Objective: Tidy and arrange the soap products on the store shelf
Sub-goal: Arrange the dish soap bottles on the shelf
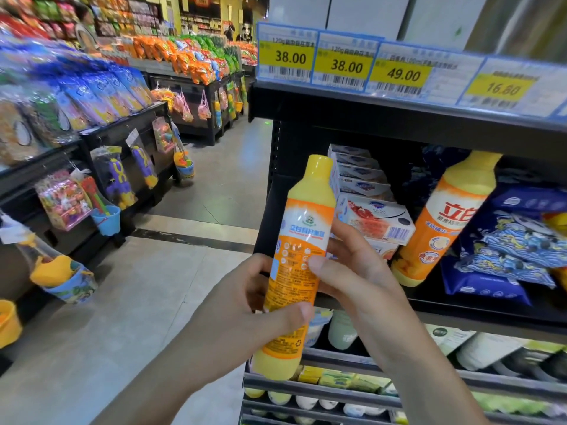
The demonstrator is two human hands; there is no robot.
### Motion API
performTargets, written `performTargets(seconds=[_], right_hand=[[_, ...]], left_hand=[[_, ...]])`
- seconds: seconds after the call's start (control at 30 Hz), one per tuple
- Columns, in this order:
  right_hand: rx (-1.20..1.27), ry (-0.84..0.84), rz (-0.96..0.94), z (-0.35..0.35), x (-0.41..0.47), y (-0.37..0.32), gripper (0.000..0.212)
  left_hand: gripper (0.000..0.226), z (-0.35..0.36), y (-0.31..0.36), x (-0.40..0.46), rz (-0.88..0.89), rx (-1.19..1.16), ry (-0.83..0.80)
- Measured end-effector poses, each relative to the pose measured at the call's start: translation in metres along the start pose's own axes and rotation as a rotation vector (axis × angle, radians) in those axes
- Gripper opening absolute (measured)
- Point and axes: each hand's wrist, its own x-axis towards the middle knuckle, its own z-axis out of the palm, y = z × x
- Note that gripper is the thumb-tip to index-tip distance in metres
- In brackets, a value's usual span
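Two hands hold one bottle [299, 262] in the near middle, in the air just left of the shelf [399, 124]; the left hand [245, 305] wraps its lower half, thumb across the front and fingers curled behind; the right hand [346, 271] has its thumb on the label and its fingers [339, 231] bent round the far side; the bottle stands nearly upright, cap up, back label toward the camera. The step in hand looks like turning or checking the bottle before it goes to the shelf; the next move probably calls for rotating it so the front label faces out, then standing it beside the second bottle [441, 222], which leans tilted on the shelf to the right and likely wants righting too. Soap boxes [374, 219] sit stacked further in, between the two bottles; blue packs [506, 250] lie piled at the right. The bottle's base hides part of the lower shelf; the hands cover much of its label; the price tags [346, 64] above blur toward the right edge; the shelf's far back is dark and unreadable.
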Motion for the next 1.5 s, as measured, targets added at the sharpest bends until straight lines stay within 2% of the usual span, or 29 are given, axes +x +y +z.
performTargets(seconds=[0.07, 0.13, 0.2, 0.3, 0.37, 0.43, 0.5, 0.53, 0.6, 0.7, 0.77, 0.93, 1.03, 1.23, 1.4, 1.5], right_hand=[[-0.169, 0.150, -0.088, -0.002, -0.002, 0.002, 0.040], [-0.317, 0.385, -0.216, -0.010, -0.007, 0.005, 0.025], [-0.383, 0.634, -0.337, -0.023, -0.011, 0.007, 0.021], [-0.510, 0.939, -0.421, -0.047, -0.014, 0.006, 0.034], [-0.643, 1.014, -0.398, -0.063, -0.014, 0.007, 0.058], [-0.699, 0.988, -0.287, -0.075, -0.010, 0.006, 0.077], [-0.676, 0.913, -0.181, -0.082, -0.003, 0.003, 0.086], [-0.661, 0.878, -0.162, -0.084, 0.001, 0.003, 0.083], [-0.657, 0.847, -0.172, -0.088, 0.005, 0.004, 0.065], [-0.666, 0.862, -0.147, -0.090, 0.010, 0.005, 0.048], [-0.651, 0.864, -0.117, -0.094, 0.014, 0.004, 0.047], [-0.661, 0.866, -0.048, -0.099, 0.011, -0.003, 0.045], [-0.643, 0.860, -0.016, -0.094, 0.000, -0.013, 0.052], [-0.565, 0.624, 0.023, -0.064, -0.007, -0.034, 0.055], [-0.607, 0.384, 0.065, -0.021, 0.015, -0.035, 0.046], [-0.604, 0.327, 0.061, 0.006, 0.042, -0.029, 0.038]], left_hand=[[0.050, -0.001, -0.003, 0.004, 0.010, 0.032, 0.075], [0.053, -0.004, -0.003, 0.009, 0.017, 0.040, 0.122], [0.055, -0.010, -0.001, 0.016, 0.028, 0.020, 0.151], [0.052, -0.022, 0.004, 0.030, 0.035, -0.002, 0.172], [0.050, -0.027, 0.008, 0.041, 0.025, -0.006, 0.165], [0.043, -0.031, 0.011, 0.053, 0.022, -0.003, 0.155], [0.037, -0.034, 0.014, 0.064, 0.012, 0.015, 0.156], [0.035, -0.035, 0.014, 0.070, 0.007, 0.020, 0.158], [0.036, -0.037, 0.014, 0.083, 0.008, 0.014, 0.164], [0.046, -0.040, 0.015, 0.102, 0.007, 0.014, 0.185], [0.049, -0.043, 0.016, 0.115, 0.004, 0.025, 0.194], [0.037, -0.048, 0.010, 0.141, 0.013, 0.090, 0.202], [0.033, -0.051, 0.007, 0.156, 0.026, 0.129, 0.193], [0.032, -0.060, 0.006, 0.192, 0.035, 0.131, 0.163], [0.038, -0.061, 0.007, 0.229, 0.029, 0.152, 0.161], [0.034, -0.061, 0.005, 0.249, 0.050, 0.165, 0.208]])
